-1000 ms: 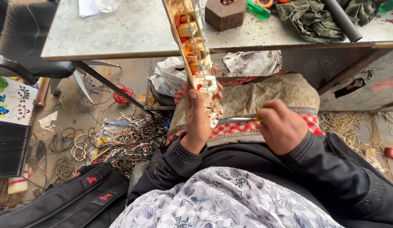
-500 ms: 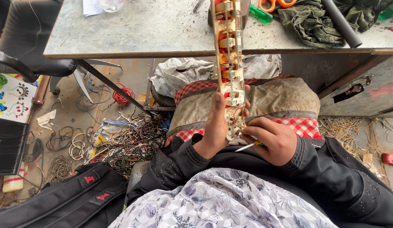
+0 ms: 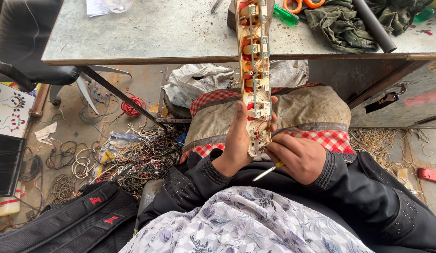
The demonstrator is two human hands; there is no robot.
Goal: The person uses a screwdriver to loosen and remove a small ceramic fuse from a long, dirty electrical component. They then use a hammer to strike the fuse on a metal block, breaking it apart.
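Left hand [image 3: 237, 140] raised, fingers wrapped — right hand [image 3: 300, 157] curled closed just beside.

Left hand [image 3: 236, 140] grips opened power strip [image 3: 253, 70] upright; right hand [image 3: 300, 157] holds screwdriver [image 3: 268, 171] at its base.

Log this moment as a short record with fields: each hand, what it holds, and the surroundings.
Left hand: grips the long opened socket strip near its lower end, holding it upright
Right hand: holds a yellow-handled screwdriver, fingers against the strip's lower end
Lap: checked cloth
Ahead: metal table with scissors and green rag
Floor, left: wire tangle, black backpack
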